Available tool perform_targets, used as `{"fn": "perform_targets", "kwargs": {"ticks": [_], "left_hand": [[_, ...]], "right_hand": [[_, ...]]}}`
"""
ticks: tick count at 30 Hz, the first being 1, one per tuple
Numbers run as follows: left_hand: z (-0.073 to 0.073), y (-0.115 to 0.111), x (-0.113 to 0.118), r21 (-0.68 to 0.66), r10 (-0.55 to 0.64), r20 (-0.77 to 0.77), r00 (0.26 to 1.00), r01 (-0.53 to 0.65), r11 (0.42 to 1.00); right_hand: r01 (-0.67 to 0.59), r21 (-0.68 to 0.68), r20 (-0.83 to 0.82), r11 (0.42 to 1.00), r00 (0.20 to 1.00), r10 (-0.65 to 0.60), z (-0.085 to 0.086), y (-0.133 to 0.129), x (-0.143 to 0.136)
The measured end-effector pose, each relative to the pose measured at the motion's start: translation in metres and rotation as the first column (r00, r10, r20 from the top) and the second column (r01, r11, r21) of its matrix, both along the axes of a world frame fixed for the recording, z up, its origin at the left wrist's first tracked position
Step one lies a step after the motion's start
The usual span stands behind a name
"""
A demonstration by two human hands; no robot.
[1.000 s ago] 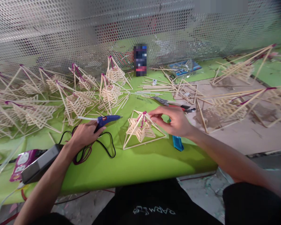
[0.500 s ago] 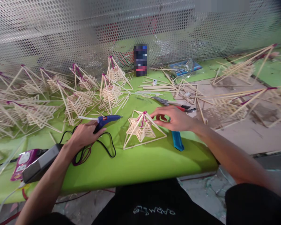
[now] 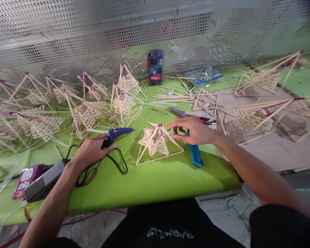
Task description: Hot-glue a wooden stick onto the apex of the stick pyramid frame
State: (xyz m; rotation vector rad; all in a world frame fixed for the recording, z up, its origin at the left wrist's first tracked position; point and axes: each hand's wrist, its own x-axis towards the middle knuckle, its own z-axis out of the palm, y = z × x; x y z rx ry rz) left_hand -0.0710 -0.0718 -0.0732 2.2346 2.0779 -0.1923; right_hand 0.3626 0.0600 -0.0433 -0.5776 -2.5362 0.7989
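A small pyramid frame of thin wooden sticks (image 3: 160,158) stands on the green table, with purple cord tied at its top. Inside it is a layered stick star (image 3: 153,144), which looks hung from that cord. My right hand (image 3: 193,131) is at the frame's upper right side, fingers curved and apart, fingertips close to a slanting stick; contact cannot be made out. My left hand (image 3: 93,150) lies palm down at the handle of a blue glue gun (image 3: 119,132), thumb spread away from the fingers. The gun lies on its side, a clear glue stick at its back.
Several similar pyramids (image 3: 88,113) crowd the left; larger ones (image 3: 263,81) stand right. Red-handled pliers (image 3: 191,115), loose sticks (image 3: 173,94) and a phone (image 3: 155,67) lie or stand behind. A blue tool (image 3: 195,155) sits below my right hand; a grey box (image 3: 45,182) and cables, left.
The star inside the pyramid has turned and shifted slightly left. My left hand has slid a little left along the glue gun's handle, while the gun and my right hand stay nearly still.
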Motion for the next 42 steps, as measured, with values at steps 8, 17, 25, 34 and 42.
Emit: {"fn": "perform_targets", "kwargs": {"ticks": [8,17,25,34,42], "left_hand": [[-0.001,-0.002,-0.001,-0.008,0.006,0.038,0.999,-0.005,1.0],[-0.003,-0.002,-0.002,-0.012,0.011,0.012,1.0,-0.011,1.0],[-0.003,-0.002,-0.001,-0.019,-0.002,-0.006,1.0,0.001,1.0],[-0.001,-0.002,-0.002,-0.015,-0.003,0.019,1.0,0.003,1.0],[-0.002,-0.002,-0.001,-0.008,-0.001,0.03,1.0,0.002,1.0]], "right_hand": [[0.001,0.027,-0.116,1.0,0.993,0.003,-0.005,-0.003,-0.005],[-0.006,-0.028,-0.079,1.0,0.997,0.004,-0.002,-0.006,-0.008],[-0.004,-0.072,-0.107,0.997,0.994,-0.004,-0.001,-0.007,-0.009],[-0.02,-0.174,0.028,0.985,0.999,0.025,0.004,-0.001,-0.003],[0.046,-0.202,0.288,0.978,0.958,0.015,0.003,0.008,0.004]]}}
